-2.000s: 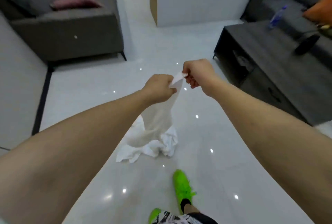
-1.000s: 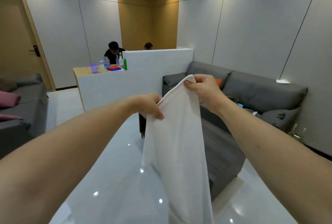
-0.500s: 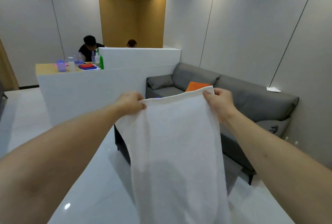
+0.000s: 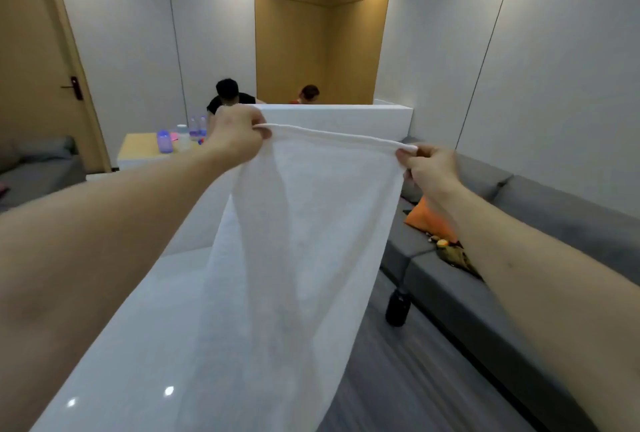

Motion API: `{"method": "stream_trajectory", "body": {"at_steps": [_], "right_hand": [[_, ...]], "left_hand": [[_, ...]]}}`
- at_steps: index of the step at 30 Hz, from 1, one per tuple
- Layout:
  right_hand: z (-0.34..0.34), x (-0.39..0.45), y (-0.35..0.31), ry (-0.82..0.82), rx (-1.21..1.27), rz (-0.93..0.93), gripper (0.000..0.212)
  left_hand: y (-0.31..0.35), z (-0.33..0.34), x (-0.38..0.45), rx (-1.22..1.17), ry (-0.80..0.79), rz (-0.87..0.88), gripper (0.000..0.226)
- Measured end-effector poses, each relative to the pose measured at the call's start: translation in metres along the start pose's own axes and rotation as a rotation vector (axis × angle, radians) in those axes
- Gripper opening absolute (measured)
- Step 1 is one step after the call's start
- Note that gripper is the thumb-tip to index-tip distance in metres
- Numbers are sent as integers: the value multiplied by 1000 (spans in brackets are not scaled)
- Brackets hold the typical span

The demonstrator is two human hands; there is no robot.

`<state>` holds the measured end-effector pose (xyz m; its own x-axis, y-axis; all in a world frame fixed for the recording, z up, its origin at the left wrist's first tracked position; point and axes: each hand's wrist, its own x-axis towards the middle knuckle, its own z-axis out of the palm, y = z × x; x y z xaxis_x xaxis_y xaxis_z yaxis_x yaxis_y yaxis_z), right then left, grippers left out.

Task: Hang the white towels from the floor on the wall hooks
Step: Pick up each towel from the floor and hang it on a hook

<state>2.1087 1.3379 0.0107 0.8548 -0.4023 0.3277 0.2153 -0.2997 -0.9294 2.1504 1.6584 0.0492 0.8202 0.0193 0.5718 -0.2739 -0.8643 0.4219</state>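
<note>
Left hand (image 4: 239,133) and right hand (image 4: 427,168) are each pinching a top corner of the towel (image 4: 304,241), hanging spread in front of the sofa (image 4: 519,258). Keep the edge taut; no hooks showing.

White partition (image 4: 346,116) blocks ahead; grey sofa (image 4: 540,223) crowds the right side.

The towel (image 4: 298,241) is looking like thin, soft, matt white cloth with a rolled hem. The floor (image 4: 138,345) is showing glossy, smooth white, the sofa (image 4: 540,223) matt grey fabric, and the door (image 4: 31,61) smooth wood.
</note>
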Motion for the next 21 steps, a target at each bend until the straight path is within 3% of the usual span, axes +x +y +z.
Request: {"method": "stream_trajectory", "body": {"at_steps": [4,10,14,21], "right_hand": [[7,50,0,-12,119,-10,5],[-11,101,35,-89,128,-17,13],[-40,135,73,-168,122,-18,9],[-104,163,189,-375,123,183,10]], "left_hand": [[11,9,35,49,52,5,10],[28,51,40,207,62,-46,21],[57,98,18,305,58,-121,29],[107,205,-64,281,-66,-294,24]]}}
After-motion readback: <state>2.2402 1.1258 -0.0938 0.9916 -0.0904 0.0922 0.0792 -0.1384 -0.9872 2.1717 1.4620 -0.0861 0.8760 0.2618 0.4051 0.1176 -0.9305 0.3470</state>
